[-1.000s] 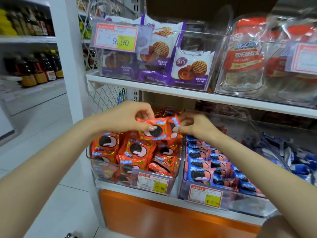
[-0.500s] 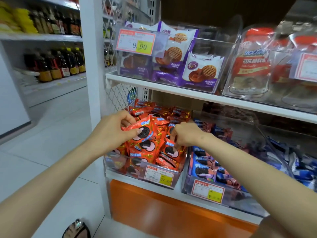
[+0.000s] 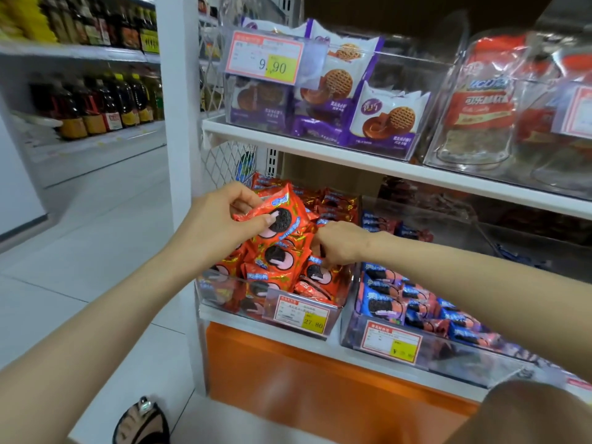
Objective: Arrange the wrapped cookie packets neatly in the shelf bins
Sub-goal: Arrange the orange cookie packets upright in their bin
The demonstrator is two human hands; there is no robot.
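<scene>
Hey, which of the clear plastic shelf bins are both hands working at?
The lower-left clear plastic bin, full of red cookie packets: the left hand holds one packet above it, the right hand reaches in.

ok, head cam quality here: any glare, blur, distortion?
Head view: glare hazes the clear plastic upper-shelf bins; head view, the dark bottles are soft; head view, the white shelf board looks straight, little distortion; red wrapped cookie packet in the left hand is sharp.

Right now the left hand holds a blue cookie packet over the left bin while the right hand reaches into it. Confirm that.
Wrong colour: the head view shows the left hand holding a red packet, not blue. The right hand does reach into the left bin.
</scene>
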